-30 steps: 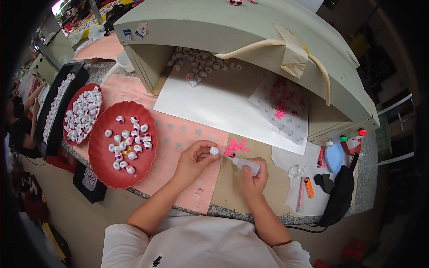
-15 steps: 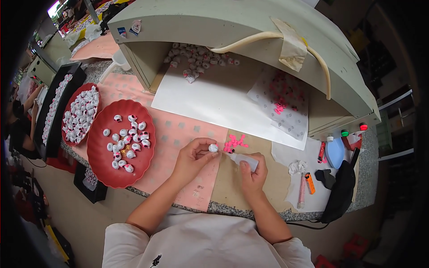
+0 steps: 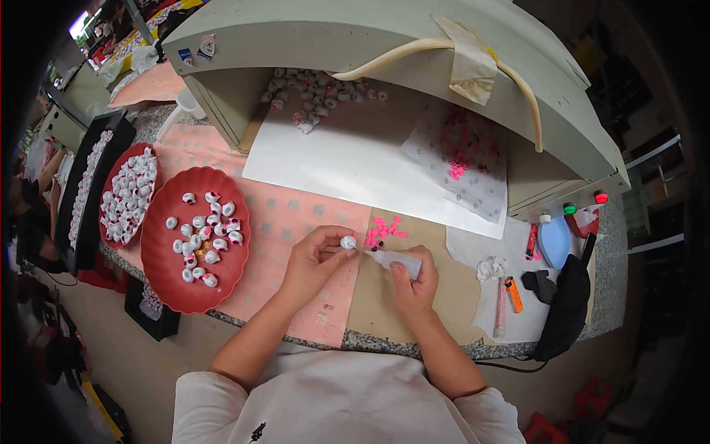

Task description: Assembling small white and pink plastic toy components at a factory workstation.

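Note:
Between the thumb and fingers of my left hand (image 3: 313, 259) is a small white rounded piece (image 3: 348, 242) with dark lines on it. My right hand (image 3: 416, 287) grips a translucent squeeze bottle (image 3: 398, 262), whose thin nozzle points left and reaches the white piece; whether it touches cannot be made out. Just beyond the bottle, a heap of small bright pink pieces (image 3: 383, 231) lies on brown paper. To the left, a red scalloped plate (image 3: 159, 270) holds several white and pink pieces like the one in my hand.
A second red plate (image 3: 109, 235), heaped with white pieces, stands beside a black tray (image 3: 70, 194). Ahead is a grey hooded box (image 3: 310, 37) with white pieces and pink bits inside. At right lie an orange lighter (image 3: 513, 294), a blue dish (image 3: 553, 243) and a black pouch (image 3: 565, 314).
The whole view has shifted slightly, so most things sit a little further left. Both hands keep their grips, with the bottle's nozzle still at the white piece.

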